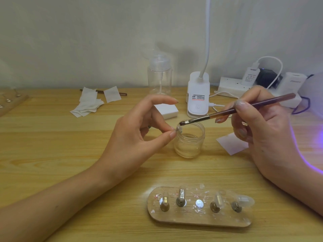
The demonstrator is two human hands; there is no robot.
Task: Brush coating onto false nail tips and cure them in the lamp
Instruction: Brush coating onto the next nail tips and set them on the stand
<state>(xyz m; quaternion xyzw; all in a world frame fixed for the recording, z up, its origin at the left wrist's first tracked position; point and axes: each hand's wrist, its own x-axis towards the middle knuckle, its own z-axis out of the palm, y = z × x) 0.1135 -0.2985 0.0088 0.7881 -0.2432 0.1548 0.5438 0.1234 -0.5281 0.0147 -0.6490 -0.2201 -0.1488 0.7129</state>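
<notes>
My left hand (pixel 139 130) pinches a small clear nail tip on its holder (pixel 178 129) between thumb and middle finger, just above the rim of a clear open jar (pixel 189 144). My right hand (pixel 262 130) grips a brown brush (pixel 236 110) like a pen; its dark bristles touch the top of the held tip. Near the front edge lies an oval wooden stand (pixel 199 218) with several clear nail tips on metal pegs and one bare magnet spot in the middle. The curing lamp (pixel 312 130) glows purple at the right edge, mostly cut off.
At the back stand a clear pump bottle (pixel 159 74), a white clip lamp base (pixel 198 96), a white block (pixel 167 110), scattered wipes (pixel 89 102) and a power strip (pixel 258 89) with chargers. A white paper square (pixel 232 144) lies right of the jar. Another wooden stand (pixel 10 102) sits far left.
</notes>
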